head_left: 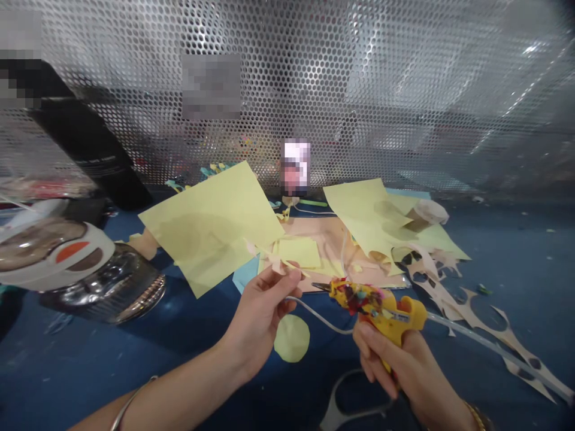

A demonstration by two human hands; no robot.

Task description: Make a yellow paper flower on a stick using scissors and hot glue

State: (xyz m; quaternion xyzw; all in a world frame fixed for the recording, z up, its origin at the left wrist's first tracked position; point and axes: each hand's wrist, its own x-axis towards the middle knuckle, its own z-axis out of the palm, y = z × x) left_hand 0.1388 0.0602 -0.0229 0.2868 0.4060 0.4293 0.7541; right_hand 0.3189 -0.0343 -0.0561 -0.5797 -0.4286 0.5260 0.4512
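A yellow hot glue gun [386, 311], smeared with colourful bits near its nozzle, is gripped in my right hand [399, 359]. A clear glue stick [489, 344] sticks out of its back end, and the nozzle points left. Between the thumb and fingertips of my left hand [269, 305] is a thin pale-yellow paper strip [287, 266], just left of the nozzle. Below my left fingertips a round yellow-green paper disc [291, 339] lies on the blue table [215, 365]. A white cord [318, 314] runs between my hands.
Yellow sheets [211, 227] lie at the left and right. Small square papers [299, 252] rest on a pinkish board. Cut paper scraps [480, 317] spread at the right. Scissors handles [341, 401] show at the front. A clear jar [108, 287] is at the left, a perforated metal screen [386, 90] behind.
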